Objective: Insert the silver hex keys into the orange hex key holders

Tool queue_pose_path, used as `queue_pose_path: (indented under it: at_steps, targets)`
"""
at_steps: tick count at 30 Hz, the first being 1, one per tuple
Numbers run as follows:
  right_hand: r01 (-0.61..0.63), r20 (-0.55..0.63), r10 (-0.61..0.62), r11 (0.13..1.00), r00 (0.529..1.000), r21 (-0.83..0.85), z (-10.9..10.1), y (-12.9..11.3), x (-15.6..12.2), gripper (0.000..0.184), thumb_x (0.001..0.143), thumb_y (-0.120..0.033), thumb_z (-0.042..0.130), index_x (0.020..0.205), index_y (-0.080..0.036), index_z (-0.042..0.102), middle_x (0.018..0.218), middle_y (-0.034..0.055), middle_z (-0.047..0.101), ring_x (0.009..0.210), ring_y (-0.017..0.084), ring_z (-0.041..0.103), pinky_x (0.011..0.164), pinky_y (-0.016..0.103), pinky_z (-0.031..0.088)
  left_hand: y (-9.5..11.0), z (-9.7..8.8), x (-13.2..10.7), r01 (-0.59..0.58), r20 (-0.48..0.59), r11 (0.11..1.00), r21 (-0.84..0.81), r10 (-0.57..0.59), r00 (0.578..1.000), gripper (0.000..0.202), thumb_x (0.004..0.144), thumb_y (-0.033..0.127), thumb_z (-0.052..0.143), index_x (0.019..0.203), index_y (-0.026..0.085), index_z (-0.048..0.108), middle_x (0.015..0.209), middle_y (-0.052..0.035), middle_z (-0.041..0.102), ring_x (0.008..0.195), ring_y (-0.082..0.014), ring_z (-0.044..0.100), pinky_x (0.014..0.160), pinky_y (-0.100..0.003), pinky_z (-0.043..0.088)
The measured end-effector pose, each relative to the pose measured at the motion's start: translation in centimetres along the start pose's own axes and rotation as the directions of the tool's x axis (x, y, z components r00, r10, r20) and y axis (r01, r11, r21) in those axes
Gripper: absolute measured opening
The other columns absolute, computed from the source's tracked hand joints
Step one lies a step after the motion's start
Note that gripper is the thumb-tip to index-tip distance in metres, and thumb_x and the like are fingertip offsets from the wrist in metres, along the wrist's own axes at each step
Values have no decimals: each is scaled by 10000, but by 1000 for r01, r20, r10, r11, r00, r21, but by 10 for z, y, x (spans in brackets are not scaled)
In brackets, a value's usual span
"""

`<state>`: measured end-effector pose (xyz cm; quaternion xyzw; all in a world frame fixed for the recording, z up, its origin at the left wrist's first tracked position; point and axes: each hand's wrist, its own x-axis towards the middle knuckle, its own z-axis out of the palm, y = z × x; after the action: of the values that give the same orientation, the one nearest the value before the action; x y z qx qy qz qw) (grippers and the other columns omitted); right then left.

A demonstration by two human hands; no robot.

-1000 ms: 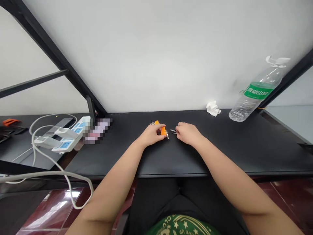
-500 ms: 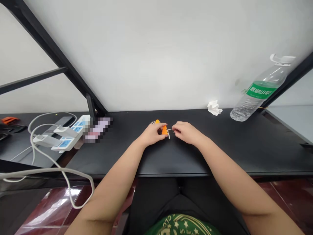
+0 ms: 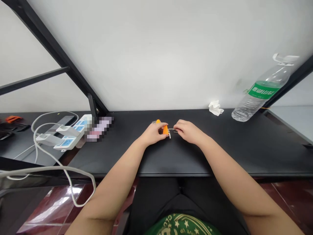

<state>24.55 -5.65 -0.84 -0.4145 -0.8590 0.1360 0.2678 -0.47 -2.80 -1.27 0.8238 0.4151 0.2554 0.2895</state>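
Note:
On the black table point(image 3: 220, 153), my left hand point(image 3: 153, 133) is closed on a small orange holder point(image 3: 165, 129) with thin metal keys sticking out of both ends. My right hand point(image 3: 188, 130) sits just to the right of it, fingers pinched on thin metal keys point(image 3: 174, 130) that point into the holder's right end. Both hands rest on the tabletop near its middle.
A white power strip point(image 3: 70, 135) with plugged adapters and looping white cables point(image 3: 61, 169) lies at the left. A crumpled white tissue point(image 3: 215, 108) and a tilted clear water bottle point(image 3: 261, 91) with a green label stand at the back right. An orange object point(image 3: 12, 118) lies far left.
My right hand has moved left, bringing the thin metal keys from a small gap up to the orange holder. My left hand has stayed in place.

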Motion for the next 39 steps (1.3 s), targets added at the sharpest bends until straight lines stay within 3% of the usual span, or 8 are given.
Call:
queue_pose_path:
  at_steps: [9, 20, 24, 28, 30, 33, 35, 39]
  targets:
    - [18, -37, -18, 1000, 999, 23, -2, 0, 0, 266, 991, -109, 492, 1022, -200, 740, 1036, 84, 655, 867, 193, 626, 830, 348, 512, -2, 0, 0, 9, -22, 1000, -9, -9, 1000, 554, 778, 300, 777, 1321, 229, 695, 1068, -23, 795, 999, -224, 759, 983, -370, 609]
    - [31, -10, -30, 998, 999, 52, -4, 0, 0, 277, 995, -122, 481, 1014, -206, 745, 1046, 86, 657, 885, 199, 631, 842, 364, 517, 2, 2, 0, 39, 31, 998, -48, -37, 999, 559, 767, 329, 781, 1312, 235, 697, 1073, -32, 788, 1015, -237, 750, 966, -380, 612]
    - [-30, -37, 38, 978, 999, 207, 4, -7, 4, 226, 955, -121, 516, 982, -213, 721, 1027, 65, 677, 882, 186, 637, 832, 351, 512, 9, 1, 0, -4, 60, 997, -82, 8, 998, 502, 782, 331, 761, 1274, 246, 707, 1079, -23, 778, 994, -224, 739, 950, -367, 607]
    - [-164, 7, 179, 887, 984, 432, 15, -9, 9, 167, 882, -136, 541, 985, -215, 646, 937, 16, 670, 792, 161, 621, 751, 312, 508, 14, 1, 0, -103, 76, 995, 3, 102, 992, 371, 813, 324, 723, 1177, 251, 736, 1055, -18, 767, 978, -224, 712, 906, -363, 599]
    - [-214, 10, 226, 902, 974, 376, 13, -6, 9, 164, 860, -133, 540, 971, -215, 628, 903, 8, 653, 774, 161, 604, 734, 303, 492, 12, 1, 0, -88, 49, 996, 32, 86, 995, 423, 798, 327, 738, 1213, 245, 726, 1102, -29, 765, 1012, -233, 709, 910, -365, 600]
    - [-256, 19, 255, 964, 967, 65, 2, 3, 5, 80, 845, -147, 600, 875, -206, 645, 943, 45, 639, 806, 181, 591, 754, 317, 461, 6, 1, 0, -31, 19, 999, 15, 30, 999, 530, 781, 330, 762, 1298, 235, 696, 1138, -39, 768, 1038, -234, 721, 937, -363, 602]
    - [-285, 101, 295, 953, 950, -99, -5, 7, 1, 45, 834, -158, 649, 829, -202, 655, 979, 75, 644, 802, 193, 591, 724, 319, 439, 2, 1, 0, -12, 12, 1000, 4, 12, 1000, 541, 781, 329, 765, 1308, 234, 692, 1125, -37, 773, 1042, -233, 728, 949, -360, 604]
    - [-334, 233, 384, 915, 894, -227, -5, 5, 0, 103, 798, -134, 672, 741, -200, 619, 949, 94, 661, 753, 198, 596, 650, 315, 393, 0, 2, 0, 4, 35, 1000, 12, -5, 999, 541, 788, 332, 764, 1314, 235, 682, 1153, -41, 768, 1071, -239, 729, 976, -373, 602]
